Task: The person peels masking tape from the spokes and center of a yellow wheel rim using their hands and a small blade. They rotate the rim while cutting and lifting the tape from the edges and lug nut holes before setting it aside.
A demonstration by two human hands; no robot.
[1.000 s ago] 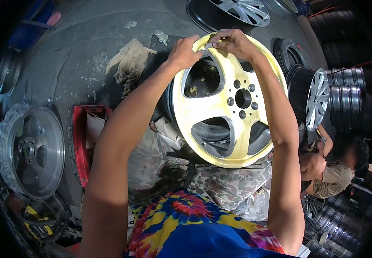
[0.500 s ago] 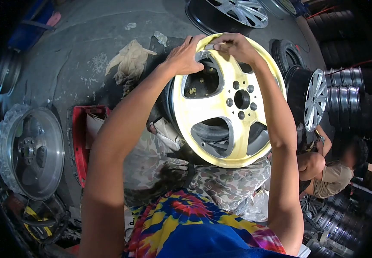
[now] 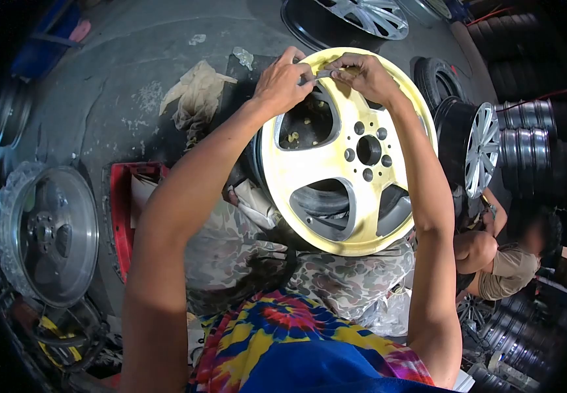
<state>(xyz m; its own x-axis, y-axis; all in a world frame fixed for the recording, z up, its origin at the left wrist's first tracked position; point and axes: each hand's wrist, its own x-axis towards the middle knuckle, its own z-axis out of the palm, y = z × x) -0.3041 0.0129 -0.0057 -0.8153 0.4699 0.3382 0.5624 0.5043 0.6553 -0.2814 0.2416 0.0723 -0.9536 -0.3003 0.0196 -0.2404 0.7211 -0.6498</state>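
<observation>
A pale yellow wheel rim leans tilted against my camouflage-covered legs, its spoked face towards me. At the rim's upper left, my left hand has its fingers bent, the fingertips meeting a small grey piece. The other end of that thin piece is pinched in my right hand, over the top of the rim near a window's upper edge. What the piece is cannot be made out. Grey metal shows along the edges of the window openings.
A crumpled cloth lies on the floor left of the rim. A red container and a plastic-wrapped wheel stand further left. Silver wheels and a crouching person are at the right.
My left hand has shifted from gripping the rim's edge to bent fingers at the small piece. My right hand has lifted slightly, and the grey piece shows more clearly between them.
</observation>
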